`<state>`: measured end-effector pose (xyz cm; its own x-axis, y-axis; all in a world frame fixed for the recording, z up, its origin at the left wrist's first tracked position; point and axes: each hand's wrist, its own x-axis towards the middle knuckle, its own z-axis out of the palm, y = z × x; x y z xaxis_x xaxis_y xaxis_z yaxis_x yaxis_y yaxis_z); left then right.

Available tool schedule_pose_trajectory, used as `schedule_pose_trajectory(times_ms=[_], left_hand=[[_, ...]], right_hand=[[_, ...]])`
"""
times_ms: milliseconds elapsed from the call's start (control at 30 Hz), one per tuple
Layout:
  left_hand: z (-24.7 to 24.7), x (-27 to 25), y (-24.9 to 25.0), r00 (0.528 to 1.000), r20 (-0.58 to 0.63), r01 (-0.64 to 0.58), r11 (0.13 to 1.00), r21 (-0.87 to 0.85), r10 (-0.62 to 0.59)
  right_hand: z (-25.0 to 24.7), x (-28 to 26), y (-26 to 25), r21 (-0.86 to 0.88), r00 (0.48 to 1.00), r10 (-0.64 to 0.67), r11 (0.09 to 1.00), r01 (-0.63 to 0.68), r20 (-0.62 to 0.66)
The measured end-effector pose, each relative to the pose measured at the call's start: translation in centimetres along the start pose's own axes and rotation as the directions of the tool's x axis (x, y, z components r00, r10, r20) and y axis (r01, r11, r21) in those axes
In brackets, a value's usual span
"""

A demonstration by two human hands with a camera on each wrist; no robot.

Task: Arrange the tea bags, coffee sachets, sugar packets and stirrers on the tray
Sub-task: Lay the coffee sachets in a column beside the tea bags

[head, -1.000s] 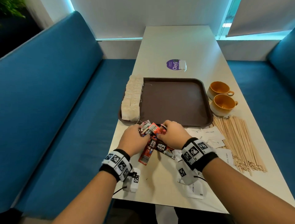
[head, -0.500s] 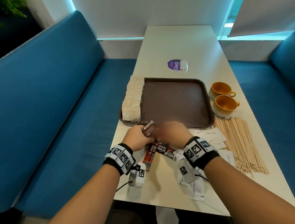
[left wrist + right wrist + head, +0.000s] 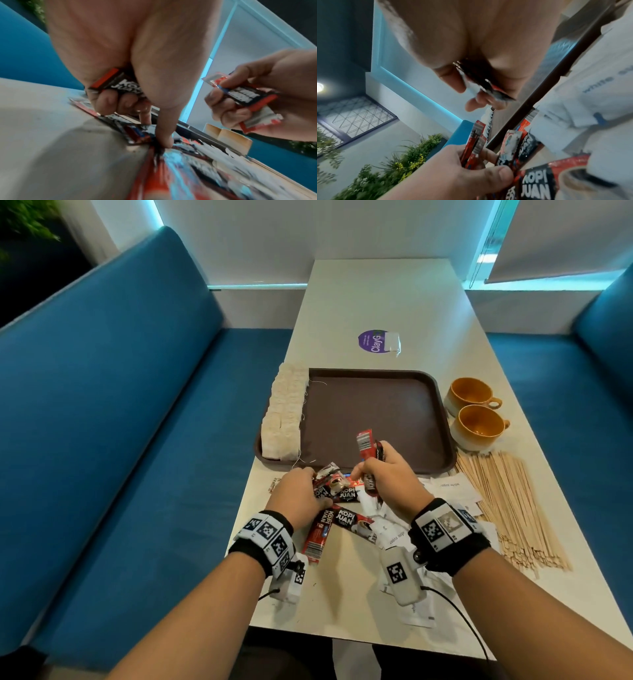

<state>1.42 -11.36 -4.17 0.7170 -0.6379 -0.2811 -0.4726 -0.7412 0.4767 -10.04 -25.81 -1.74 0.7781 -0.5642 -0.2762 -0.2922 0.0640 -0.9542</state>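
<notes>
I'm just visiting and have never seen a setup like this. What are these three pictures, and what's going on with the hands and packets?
No machine here: a person wears three cameras. The wide picture comes from the head; the two close, blurry ones come from each wrist, looking along the fingers. On the table sits a brown tray with tea bags lined along its left edge. Beside it are two cups, wooden stirrers, white sugar packets and loose coffee sachets. The right hand holds a few sachets raised; the left hand has its grip on more.
</notes>
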Motion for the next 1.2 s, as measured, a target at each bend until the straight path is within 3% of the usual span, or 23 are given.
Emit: schedule_pose_trajectory(times_ms=[67, 167, 267, 367, 433, 500, 633, 767, 900, 1000, 1200], left_hand=[[0.0, 0.2, 0.3, 1.000, -0.015, -0.015, 1.000, 0.025, 0.015], [-0.5, 0.0, 0.5, 0.998, 0.039, -0.046, 0.996, -0.077, 0.049], [-1.5, -0.8, 0.2, 0.996, 0.058, -0.057, 0.978, -0.200, 0.070], [-2.5, -1.9, -0.6, 0.998, 0.055, -0.006, 0.942, -0.334, 0.026], [-2.7, -2.8, -1.2, 0.995, 0.098, 0.050, 0.921, -0.386, -0.013], [-2.4, -3.8, -1.8, 0.987, 0.159, 0.094, 0.923, -0.373, -0.037], [-0.8, -4.9, -2.0, 0.979, 0.197, 0.093, 0.968, -0.235, -0.047], [1.0, -5.4, -1.4, 0.994, 0.082, 0.073, 0.997, -0.029, -0.071], [1.6, -5.2, -1.3, 0.996, 0.081, 0.051, 0.998, -0.042, -0.047], [1.1, -5.0, -2.0, 0.990, 0.137, 0.064, 0.976, -0.207, -0.036], [-1.3, -4.7, -3.6, 0.987, 0.145, 0.129, 0.879, -0.459, -0.070]], right_hand=[[0.1, -0.6, 0.0, 0.003, 1.000, 0.000, 1.000, 0.000, 0.001], [0.0, -1.1, 0.3, -0.067, 0.997, 0.032, 0.997, -0.028, 0.065], [-0.3, -1.3, 0.3, -0.251, 0.989, 0.061, 0.968, -0.026, 0.133], [-0.2, -1.4, 0.7, -0.500, 0.986, 0.060, 0.866, 0.028, 0.158], [0.2, -1.5, 1.1, -0.668, 0.984, 0.031, 0.738, 0.095, 0.174], [0.8, -1.7, 1.1, -0.753, 0.984, 0.012, 0.645, 0.130, 0.180], [2.0, -1.7, 1.4, -0.810, 0.972, 0.065, 0.567, 0.150, 0.225], [3.0, -1.4, 1.5, -0.889, 0.964, 0.106, 0.422, 0.177, 0.242], [3.1, -1.1, 1.9, -0.857, 0.957, 0.137, 0.490, 0.160, 0.257], [2.7, -1.0, 2.0, -0.824, 0.960, 0.101, 0.541, 0.166, 0.260], [1.7, -1.3, 1.4, -0.607, 0.982, 0.010, 0.787, 0.110, 0.191]])
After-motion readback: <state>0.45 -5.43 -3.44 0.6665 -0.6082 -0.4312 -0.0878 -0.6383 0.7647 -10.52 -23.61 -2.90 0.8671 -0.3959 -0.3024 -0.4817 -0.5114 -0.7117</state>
